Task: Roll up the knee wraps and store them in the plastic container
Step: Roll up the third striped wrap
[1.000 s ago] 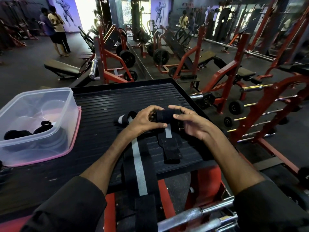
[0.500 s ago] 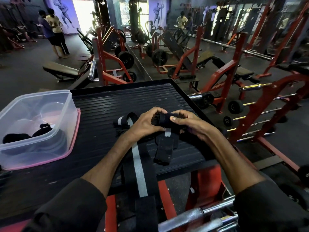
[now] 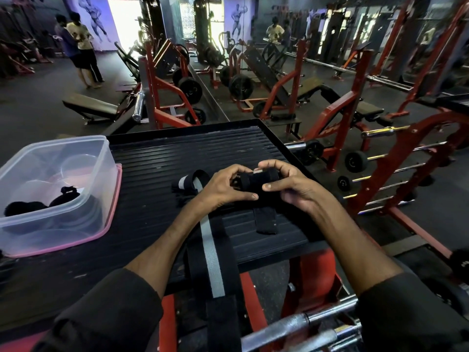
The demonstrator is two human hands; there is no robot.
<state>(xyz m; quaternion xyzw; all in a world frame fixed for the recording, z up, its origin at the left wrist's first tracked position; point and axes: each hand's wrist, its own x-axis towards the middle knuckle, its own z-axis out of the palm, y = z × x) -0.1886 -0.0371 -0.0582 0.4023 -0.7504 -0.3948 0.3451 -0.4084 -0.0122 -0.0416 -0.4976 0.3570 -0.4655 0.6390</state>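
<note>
Knee wrap roll [image 3: 256,180] sits just above the black ribbed platform [image 3: 177,153], near its right front corner, clamped between both hands. The left hand [image 3: 223,186] curls round its left end and the right hand [image 3: 291,184] round its right end, thumbs on the near side. The roll's long axis runs left to right between the hands, roughly level with the platform's near edge. Its unrolled tail [image 3: 265,219] lies flat on the platform and points toward the person. Only a short tail is left, so this wrap looks nearly finished. To roll it well, the hands should turn the roll over the tail with even pull and keep both edges flush, so the roll does not cone or loosen. A second wrap [image 3: 210,250] with a grey stripe lies unrolled just to the left and trails off the near edge. The plastic container [image 3: 106,174] stands well apart on the left, with dark bundles [image 3: 63,196] inside.
</note>
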